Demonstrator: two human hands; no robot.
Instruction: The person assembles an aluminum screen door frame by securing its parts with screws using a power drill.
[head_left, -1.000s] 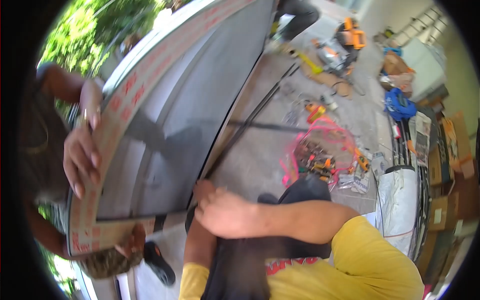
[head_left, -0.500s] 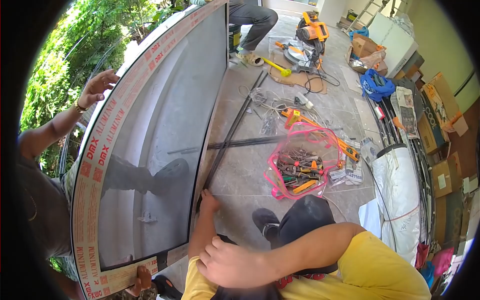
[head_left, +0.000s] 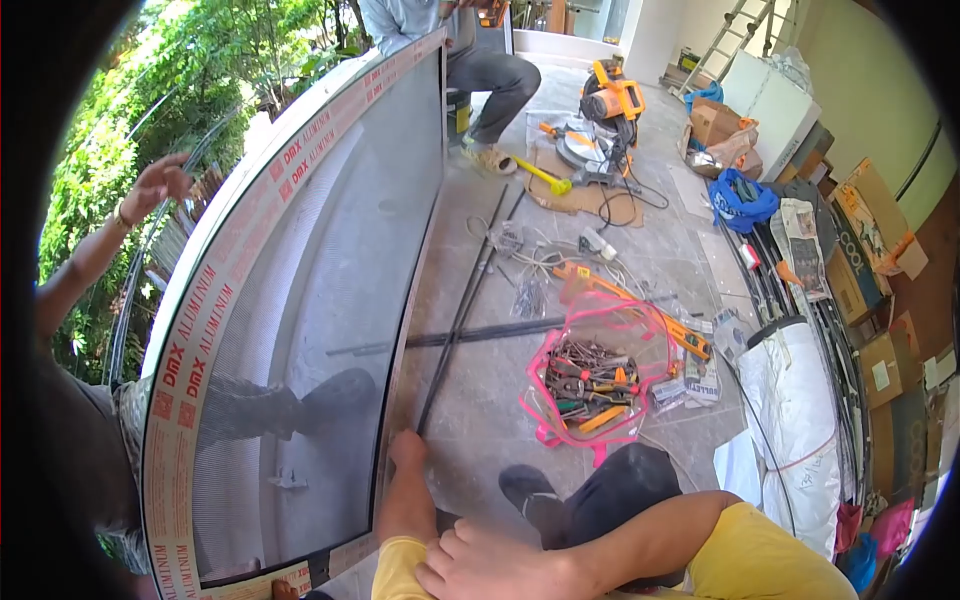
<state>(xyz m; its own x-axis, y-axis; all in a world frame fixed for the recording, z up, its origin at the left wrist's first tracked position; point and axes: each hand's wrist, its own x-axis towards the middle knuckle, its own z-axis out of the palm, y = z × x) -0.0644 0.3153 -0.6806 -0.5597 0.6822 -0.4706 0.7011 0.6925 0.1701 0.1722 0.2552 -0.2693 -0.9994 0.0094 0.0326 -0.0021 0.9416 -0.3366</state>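
A large mesh screen panel point(head_left: 300, 330) in an aluminum frame with red-printed protective tape stands upright at the left. My left hand point(head_left: 408, 448) is low at its near side edge, beside long thin black strips point(head_left: 455, 340) on the floor; its fingers are hidden from view. My right hand point(head_left: 480, 562) rests across my yellow left sleeve point(head_left: 402, 568), fingers loosely bent and holding no object. Behind the panel, a co-worker's raised hand point(head_left: 155, 188) is apart from the frame. Fingertips of another hand point(head_left: 286, 590) show at the panel's bottom edge.
A pink-edged clear bag of hand tools point(head_left: 590, 385) lies ahead, near an orange level point(head_left: 685, 335). Farther back stand a miter saw point(head_left: 605, 120) and a seated person point(head_left: 490, 85). A white roll point(head_left: 795, 420) and cardboard boxes point(head_left: 890, 365) line the right side.
The co-worker's raised hand has moved left, away from the panel's edge. My view has shifted, showing more of the seated person and an orange tool. My right hand stays on my sleeve.
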